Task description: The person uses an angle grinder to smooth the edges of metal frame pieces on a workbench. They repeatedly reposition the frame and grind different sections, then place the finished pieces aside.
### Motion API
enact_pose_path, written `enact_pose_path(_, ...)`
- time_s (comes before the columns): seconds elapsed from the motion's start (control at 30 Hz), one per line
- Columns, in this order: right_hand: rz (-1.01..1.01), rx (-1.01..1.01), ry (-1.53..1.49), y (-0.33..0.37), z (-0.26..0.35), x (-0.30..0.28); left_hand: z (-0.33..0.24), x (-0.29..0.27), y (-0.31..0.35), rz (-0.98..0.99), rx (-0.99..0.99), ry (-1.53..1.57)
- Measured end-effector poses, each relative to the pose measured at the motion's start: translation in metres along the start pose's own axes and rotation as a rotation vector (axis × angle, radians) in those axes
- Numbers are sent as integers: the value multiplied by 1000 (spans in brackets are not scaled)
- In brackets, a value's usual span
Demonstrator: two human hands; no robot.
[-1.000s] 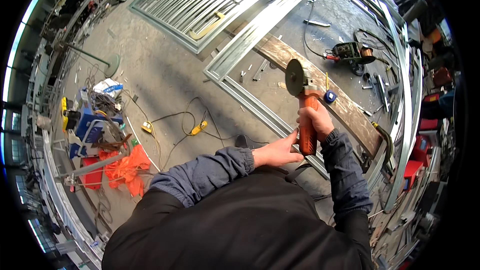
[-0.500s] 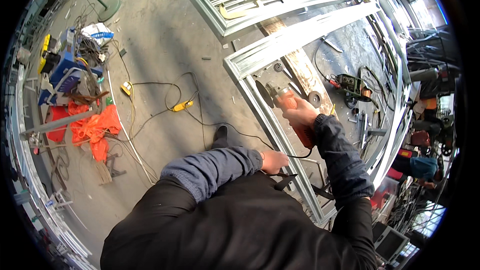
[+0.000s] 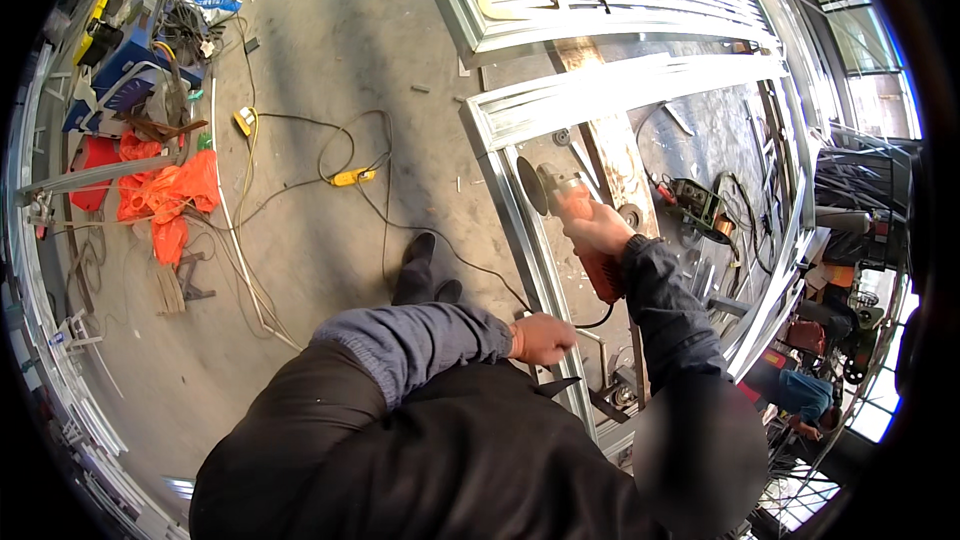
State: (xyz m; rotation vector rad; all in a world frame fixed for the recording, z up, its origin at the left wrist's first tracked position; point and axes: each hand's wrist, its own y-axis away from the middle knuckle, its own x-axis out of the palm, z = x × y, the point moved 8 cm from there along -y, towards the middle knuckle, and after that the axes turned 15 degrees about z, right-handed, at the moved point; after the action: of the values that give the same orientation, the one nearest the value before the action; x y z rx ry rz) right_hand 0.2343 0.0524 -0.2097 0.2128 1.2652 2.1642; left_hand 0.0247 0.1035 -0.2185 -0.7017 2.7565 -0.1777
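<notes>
Your right hand (image 3: 598, 229) is wrapped around the grinder (image 3: 600, 278), above the frame (image 3: 521, 225), with its disc (image 3: 533, 186) by the left rail; contact I cannot tell. Your left hand (image 3: 543, 339) is folded closed near that rail, at the cord (image 3: 597, 322); whether it grips the cord I cannot tell. The plank (image 3: 618, 155) lies right of the disc, the orange sheet (image 3: 180, 195) far left.

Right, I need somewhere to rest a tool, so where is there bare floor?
Mostly bare floor lies between the dark cable and the metal frame, with small scraps on it. Another patch is bordered by the yellow connector, the shoes and the white strip. It is crowded around the orange plastic at left, and inside the frame around the plank.
</notes>
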Motion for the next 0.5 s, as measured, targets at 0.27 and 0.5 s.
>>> enact_pose_path(0.27,36,32,82,-21,-8,-1,39,-11,20,-248,-227,60)
enact_pose_path(0.5,21,72,115,-35,-19,4,29,10,-9,28,-246,565)
